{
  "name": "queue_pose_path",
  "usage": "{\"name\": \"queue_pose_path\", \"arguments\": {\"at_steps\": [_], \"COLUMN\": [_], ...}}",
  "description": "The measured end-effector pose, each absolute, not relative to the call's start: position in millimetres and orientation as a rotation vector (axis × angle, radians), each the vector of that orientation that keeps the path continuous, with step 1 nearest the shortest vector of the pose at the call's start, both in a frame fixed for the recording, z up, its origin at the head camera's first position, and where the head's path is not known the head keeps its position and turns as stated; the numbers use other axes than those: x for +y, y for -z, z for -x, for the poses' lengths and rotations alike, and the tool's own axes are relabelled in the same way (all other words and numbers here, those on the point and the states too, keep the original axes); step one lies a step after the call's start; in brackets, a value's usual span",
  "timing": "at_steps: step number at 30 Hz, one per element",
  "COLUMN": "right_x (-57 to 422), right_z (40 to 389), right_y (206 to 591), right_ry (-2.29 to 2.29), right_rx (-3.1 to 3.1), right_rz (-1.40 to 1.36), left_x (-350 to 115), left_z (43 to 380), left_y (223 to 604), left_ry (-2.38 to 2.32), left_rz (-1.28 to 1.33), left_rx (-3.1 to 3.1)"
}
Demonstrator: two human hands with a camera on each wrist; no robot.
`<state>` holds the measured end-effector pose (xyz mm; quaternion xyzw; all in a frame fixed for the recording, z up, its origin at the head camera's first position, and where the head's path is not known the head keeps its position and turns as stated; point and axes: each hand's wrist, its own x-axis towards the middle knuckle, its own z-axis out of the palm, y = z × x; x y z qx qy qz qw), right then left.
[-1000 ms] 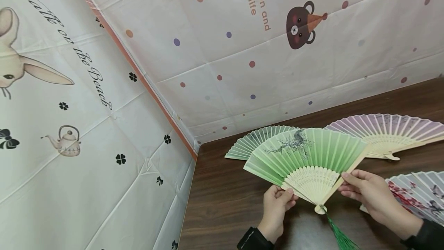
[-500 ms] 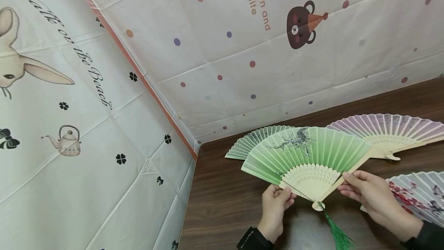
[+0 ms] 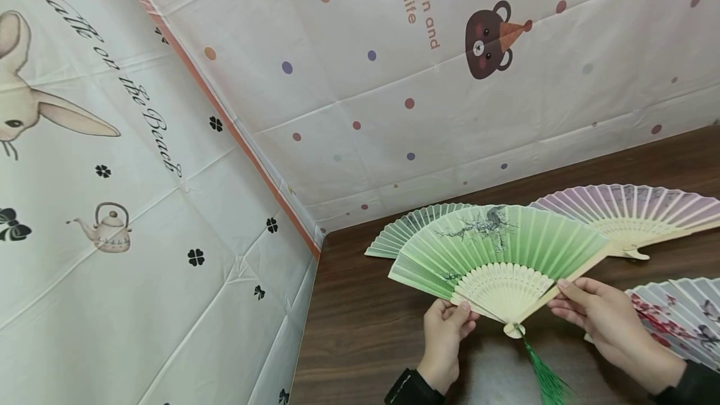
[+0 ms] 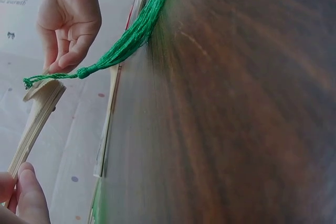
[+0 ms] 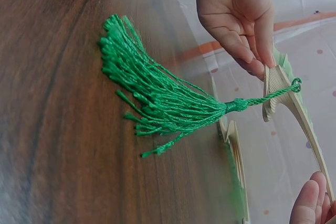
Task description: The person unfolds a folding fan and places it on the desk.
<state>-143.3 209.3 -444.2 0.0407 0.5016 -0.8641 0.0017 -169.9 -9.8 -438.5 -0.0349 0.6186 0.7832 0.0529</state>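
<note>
A green folding fan [image 3: 506,236] with pale ribs and a dark branch print is spread wide above the table. My left hand [image 3: 447,336] pinches its left outer rib between thumb and fingers. On the other side my right hand [image 3: 604,314] pinches the right outer rib. From the fan's pivot hangs a green tassel [image 3: 544,370], which also shows in the left wrist view as a tassel [image 4: 134,38] and in the right wrist view as a tassel [image 5: 163,93]. Both wrist views show the ribs edge-on, with a hand at either side.
Behind the held fan, a paler green fan [image 3: 396,233] lies spread, partly covered. A purple fan [image 3: 635,202] lies open at the back right. A white fan with red flowers [image 3: 683,314] sits behind the right hand. Printed cloth [image 3: 360,161] borders the brown table [image 3: 349,324].
The green fan has opened slightly wider, its left edge shifting left. Its pivot and tassel have moved a little up and left. The right hand has barely moved.
</note>
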Motion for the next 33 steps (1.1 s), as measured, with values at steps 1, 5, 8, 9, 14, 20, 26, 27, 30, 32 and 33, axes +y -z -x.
{"name": "queue_pose_path", "arguments": {"at_steps": [1, 5, 8, 9, 14, 20, 26, 27, 30, 32, 33], "right_x": [209.2, 208.9, 208.8, 208.8, 209.1, 207.9, 206.8, 206.7, 206.3, 205.9, 205.7], "right_z": [143.3, 143.7, 143.9, 143.9, 144.0, 143.1, 142.0, 141.8, 141.2, 140.8, 140.5], "right_y": [444.5, 445.6, 446.7, 447.1, 449.1, 449.9, 449.7, 449.5, 449.2, 448.9, 448.8], "right_ry": [2.716, 2.736, 2.759, 2.766, 2.795, 2.834, 2.861, 2.864, 2.87, 2.874, 2.877], "right_rx": [1.57, 1.551, 1.529, 1.52, 1.473, 1.42, 1.397, 1.394, 1.394, 1.393, 1.392], "right_rz": [-0.125, -0.128, -0.124, -0.12, -0.093, -0.084, -0.094, -0.097, -0.109, -0.12, -0.123], "left_x": [-9.9, -9.5, -9.3, -9.4, -9.7, -9.7, -9.8, -9.6, -9.1, -8.8, -8.7], "left_z": [169.7, 169.9, 170.3, 170.3, 170.6, 171.0, 170.6, 170.4, 169.8, 169.2, 168.9], "left_y": [438.4, 438.7, 438.8, 438.8, 439.5, 441.3, 441.9, 441.6, 440.3, 439.6, 439.3], "left_ry": [-2.384, -2.389, -2.395, -2.397, -2.411, -2.426, -2.44, -2.441, -2.444, -2.449, -2.453], "left_rz": [0.103, 0.117, 0.131, 0.132, 0.118, 0.116, 0.114, 0.118, 0.13, 0.13, 0.125], "left_rx": [1.879, 1.873, 1.864, 1.863, 1.855, 1.859, 1.861, 1.86, 1.859, 1.858, 1.858]}}
